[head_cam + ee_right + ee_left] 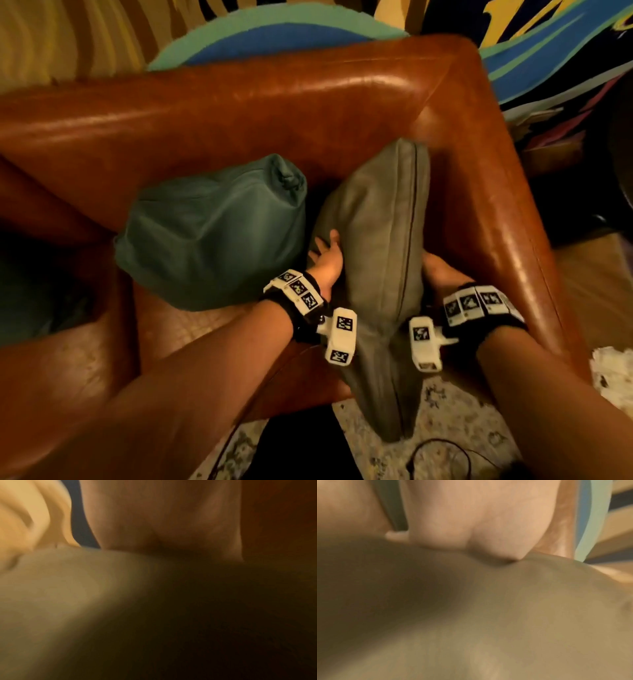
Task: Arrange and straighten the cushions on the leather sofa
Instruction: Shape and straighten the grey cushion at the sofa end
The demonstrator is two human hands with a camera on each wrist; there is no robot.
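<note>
A grey-olive cushion (pixel 376 240) stands on edge in the right corner of the brown leather sofa (pixel 239 102), its lower end hanging past the seat front. My left hand (pixel 327 257) presses flat on its left face, thumb up and fingers straight. My right hand (pixel 442 270) lies against its right face, squeezed between the cushion and the armrest (pixel 496 205), fingertips hidden. The wrist views are blurred: the left palm (pixel 471 520) lies on the grey fabric (pixel 488 615), and the right palm (pixel 163 520) on the same fabric (pixel 51 601). A teal cushion (pixel 212 233) leans on the backrest to the left.
A patterned rug (pixel 445 411) with a black cable (pixel 438 445) lies below the sofa front. A bright multicoloured textile (pixel 548 51) is behind the sofa. A white crumpled item (pixel 613 370) sits at the right edge. The left seat is bare leather.
</note>
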